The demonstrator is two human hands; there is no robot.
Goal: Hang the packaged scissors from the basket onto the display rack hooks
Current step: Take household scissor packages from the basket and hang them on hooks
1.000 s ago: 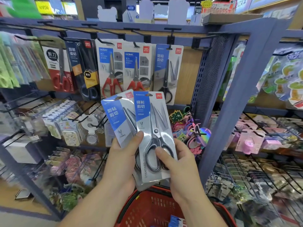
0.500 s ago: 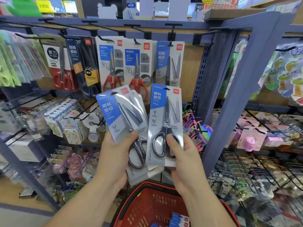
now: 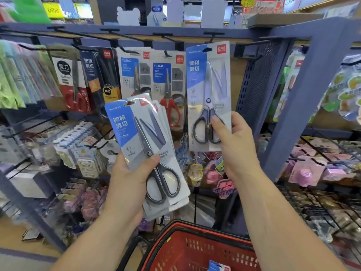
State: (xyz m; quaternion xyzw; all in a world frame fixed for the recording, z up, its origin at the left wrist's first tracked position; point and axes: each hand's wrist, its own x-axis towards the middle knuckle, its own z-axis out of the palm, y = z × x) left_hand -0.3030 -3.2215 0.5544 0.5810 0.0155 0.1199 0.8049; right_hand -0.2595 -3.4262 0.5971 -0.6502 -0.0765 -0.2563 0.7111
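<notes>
Pinched between thumb and fingers at its lower end, over the scissor handles, the single scissors pack [image 3: 209, 98] stands upright in the right hand [image 3: 234, 145], its hang slot at 12 o'clock, near a rack hook [image 3: 212, 37]. At 8 o'clock from it, the left hand [image 3: 132, 173] clamps a fanned stack of packs [image 3: 148, 151]. The red basket [image 3: 195, 249] sits at 6 o'clock. To hang it cleanly, I'd keep the card square, line the slot with the hook tip, then push straight back.
</notes>
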